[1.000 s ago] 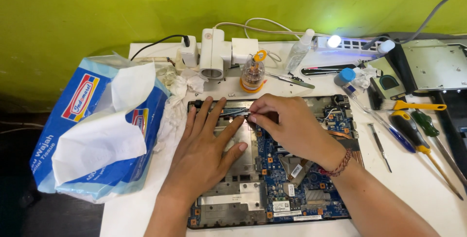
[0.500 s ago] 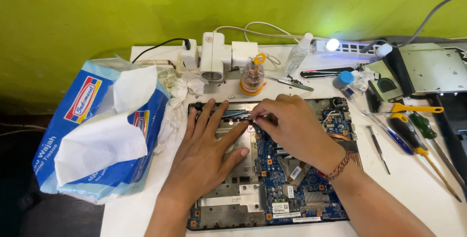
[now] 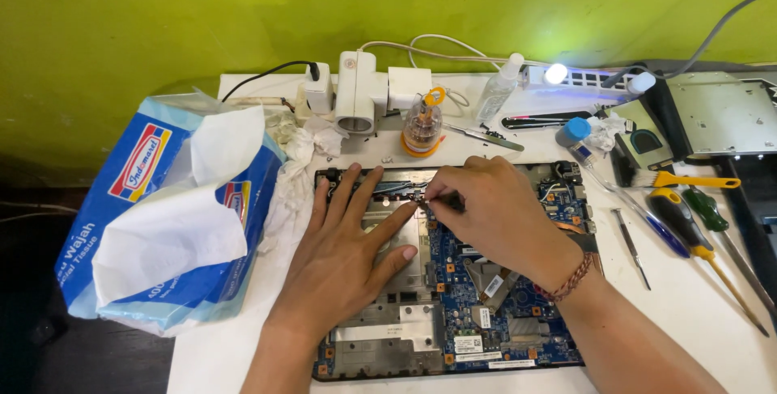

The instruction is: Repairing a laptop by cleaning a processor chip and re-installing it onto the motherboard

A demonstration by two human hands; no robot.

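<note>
A white worktable [image 3: 696,305] stands against a bright yellow-green wall, and on it lies an opened laptop base [image 3: 453,281] with its blue circuit board bare. The left hand [image 3: 344,260] rests flat on the silver metal plate at the board's left side, fingers spread wide and holding nothing — its index finger points toward the top edge of the chassis. The right hand [image 3: 494,216] comes in from the right, a braided cord around the wrist, its fingertips pinched together on a small dark tool [image 3: 447,201] whose tip meets the board near the upper middle, just beside the left index fingertip. What kind of tool it is cannot be told; most of it is hidden under the fingers.

Just behind the laptop stands a small clear bottle with an orange base [image 3: 422,127], and beyond it a white power strip with adapters [image 3: 360,95] and looping cables. A slim clear spray bottle [image 3: 497,91] stands to its right. Crumpled tissues [image 3: 303,147] lie at the laptop's upper left corner, next to a large blue-and-white tissue pack [image 3: 162,216] with a sheet pulled out. To the right of the laptop lie several screwdrivers — a yellow-handled one [image 3: 692,180], a green one [image 3: 708,209] and a blue one [image 3: 664,236] — with a grey metal drive tray [image 3: 720,115] behind them.
</note>
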